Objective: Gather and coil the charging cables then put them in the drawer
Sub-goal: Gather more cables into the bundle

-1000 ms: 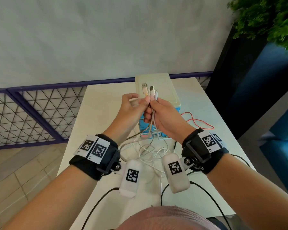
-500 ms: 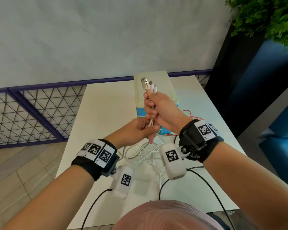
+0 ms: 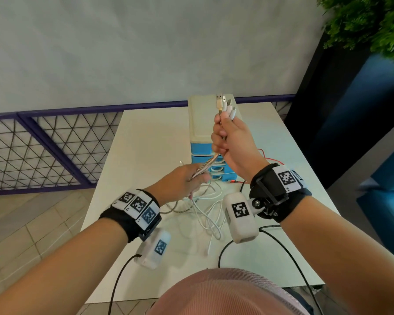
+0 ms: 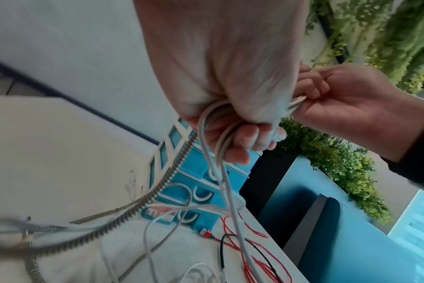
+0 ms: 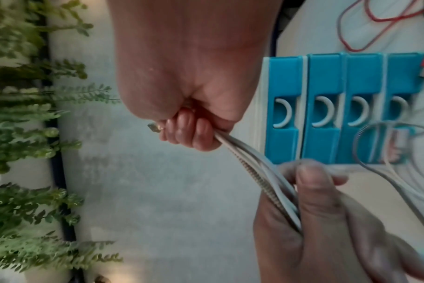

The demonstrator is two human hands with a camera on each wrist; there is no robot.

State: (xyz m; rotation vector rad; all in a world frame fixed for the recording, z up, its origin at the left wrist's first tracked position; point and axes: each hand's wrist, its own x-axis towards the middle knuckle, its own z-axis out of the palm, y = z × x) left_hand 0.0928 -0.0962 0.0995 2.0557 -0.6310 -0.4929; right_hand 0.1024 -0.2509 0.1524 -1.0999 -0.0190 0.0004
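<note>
Sliding down from the plugs, the left hand now grips the bundled white and braided charging cables lower while the right hand clenches the top above the white bench, so coiling's next, I'd guess.

The drawer unit is set on the table; before it, loose cables are spread, a red wire to its right.
</note>
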